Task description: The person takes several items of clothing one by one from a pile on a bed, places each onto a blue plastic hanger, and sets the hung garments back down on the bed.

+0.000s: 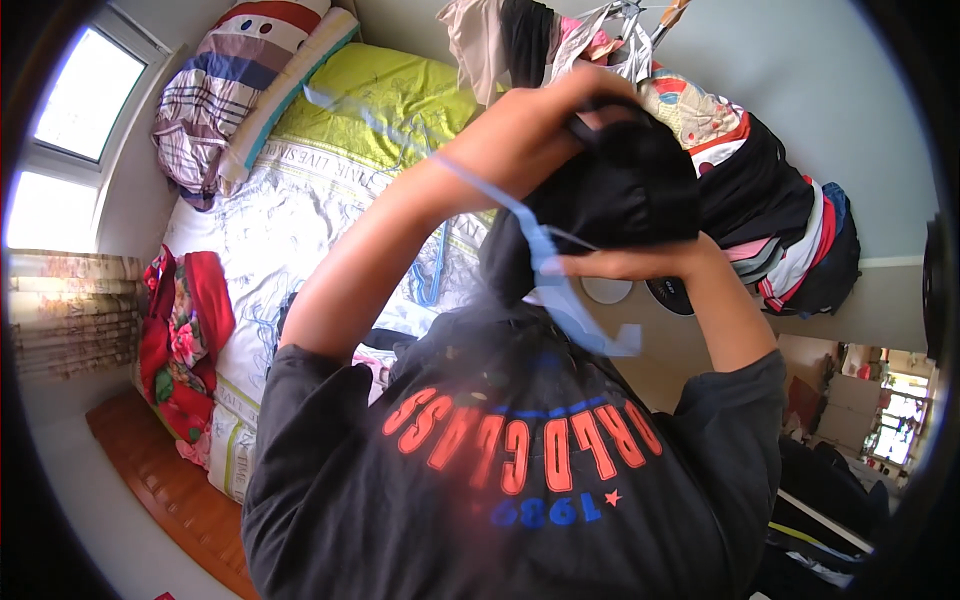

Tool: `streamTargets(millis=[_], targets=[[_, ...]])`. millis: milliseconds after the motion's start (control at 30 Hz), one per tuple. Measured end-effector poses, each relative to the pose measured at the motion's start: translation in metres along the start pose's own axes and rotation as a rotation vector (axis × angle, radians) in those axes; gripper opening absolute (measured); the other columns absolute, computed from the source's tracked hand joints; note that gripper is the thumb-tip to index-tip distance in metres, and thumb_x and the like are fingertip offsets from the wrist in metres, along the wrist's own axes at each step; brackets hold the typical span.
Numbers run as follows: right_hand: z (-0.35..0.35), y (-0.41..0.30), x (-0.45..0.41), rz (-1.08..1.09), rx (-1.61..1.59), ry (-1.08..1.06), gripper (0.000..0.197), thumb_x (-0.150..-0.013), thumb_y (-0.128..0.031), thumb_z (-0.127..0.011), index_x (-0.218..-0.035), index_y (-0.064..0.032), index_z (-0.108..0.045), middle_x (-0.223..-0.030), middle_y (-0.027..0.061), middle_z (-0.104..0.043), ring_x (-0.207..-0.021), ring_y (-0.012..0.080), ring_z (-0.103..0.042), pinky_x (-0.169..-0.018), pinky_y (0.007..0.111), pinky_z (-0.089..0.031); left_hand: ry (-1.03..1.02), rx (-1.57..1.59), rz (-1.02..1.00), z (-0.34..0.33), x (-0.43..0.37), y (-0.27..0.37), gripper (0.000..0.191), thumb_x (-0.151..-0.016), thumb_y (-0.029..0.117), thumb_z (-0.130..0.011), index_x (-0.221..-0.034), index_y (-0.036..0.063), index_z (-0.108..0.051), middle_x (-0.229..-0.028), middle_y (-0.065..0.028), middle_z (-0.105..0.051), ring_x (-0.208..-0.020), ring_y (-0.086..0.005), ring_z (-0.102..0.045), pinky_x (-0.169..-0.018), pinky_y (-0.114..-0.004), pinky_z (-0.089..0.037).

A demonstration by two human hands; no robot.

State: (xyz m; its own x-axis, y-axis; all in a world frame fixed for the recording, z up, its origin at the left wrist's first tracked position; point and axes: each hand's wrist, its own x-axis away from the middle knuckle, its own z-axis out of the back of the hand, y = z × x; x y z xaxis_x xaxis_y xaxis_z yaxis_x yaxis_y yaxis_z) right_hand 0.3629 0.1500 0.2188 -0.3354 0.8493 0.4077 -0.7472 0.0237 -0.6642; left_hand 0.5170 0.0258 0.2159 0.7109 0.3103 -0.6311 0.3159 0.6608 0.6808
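Observation:
A bunched black garment (630,180) is held up in front of my chest, blurred by motion. My left hand (544,116) grips its upper part, the fingers partly hidden in the cloth. Lower down, my right hand (637,262) is closed at the garment's bottom edge. Its fingertips meet the middle of a light-blue clothes hanger (570,315), whose hook points down towards my dark printed T-shirt (540,420). One hanger arm slants up to the left, passing across my left forearm. How far the hanger sits inside the garment cannot be made out.
On the left stands a bed (247,202) with a white and green cover. Several blue hangers (431,262) lie on it, near a red floral cloth (187,337) and a rolled quilt (217,97). Clothes (780,202) are piled at right; others (525,45) hang at the top.

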Motion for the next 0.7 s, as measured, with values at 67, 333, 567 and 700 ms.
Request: streamTargets(millis=[67, 333, 567, 700], targets=[[-0.017, 0.013, -0.005, 0.111, 0.098, 0.263, 0.052, -0.089, -0.045, -0.065, -0.123, -0.0056, -0.06, -0.124, 0.0128, -0.062, -0.116, 0.0276, -0.056, -0.099, 0.037, -0.042, -0.072, -0.212, -0.035, -0.003, -0.007, -0.011, 0.048, -0.08, -0.009, -0.056, -0.123, 0.0112, -0.055, -0.111, -0.0157, -0.066, -0.098, -0.0362, -0.065, -0.085, -0.037, -0.052], [-0.015, -0.005, -0.022, 0.011, -0.237, 0.362, 0.041, -0.078, -0.029, -0.08, -0.107, -0.003, -0.066, -0.101, 0.0124, -0.068, -0.101, 0.0216, -0.062, -0.092, 0.035, -0.047, 0.862, 0.185, -0.233, -0.019, -0.07, -0.012, 0.038, -0.086, -0.004, -0.061, -0.115, 0.0029, -0.037, -0.091, -0.0141, -0.057, -0.074, -0.0201, -0.059, -0.064, -0.029, -0.049], [0.003, 0.013, -0.02, 0.211, -0.09, 0.781, 0.026, -0.094, -0.024, -0.063, -0.099, 0.0021, -0.065, -0.07, 0.0125, -0.063, -0.059, 0.0203, -0.053, -0.06, 0.035, -0.044, 0.936, -0.253, -0.604, 0.013, -0.092, -0.02, 0.025, -0.08, -0.007, -0.058, -0.098, 0.0031, -0.042, -0.079, -0.0123, -0.051, -0.065, -0.0236, -0.052, -0.06, -0.032, -0.045], [0.027, -0.001, -0.006, -0.218, 0.24, 0.713, 0.036, -0.093, -0.02, -0.059, -0.077, 0.0115, -0.06, -0.063, 0.0267, -0.055, -0.058, 0.0417, -0.055, -0.055, 0.042, -0.043, 0.728, -0.42, -0.496, 0.017, -0.094, -0.059, 0.02, -0.08, -0.009, -0.051, -0.096, 0.0034, -0.052, -0.082, -0.0165, -0.053, -0.072, -0.0348, -0.058, -0.063, -0.039, -0.047]])
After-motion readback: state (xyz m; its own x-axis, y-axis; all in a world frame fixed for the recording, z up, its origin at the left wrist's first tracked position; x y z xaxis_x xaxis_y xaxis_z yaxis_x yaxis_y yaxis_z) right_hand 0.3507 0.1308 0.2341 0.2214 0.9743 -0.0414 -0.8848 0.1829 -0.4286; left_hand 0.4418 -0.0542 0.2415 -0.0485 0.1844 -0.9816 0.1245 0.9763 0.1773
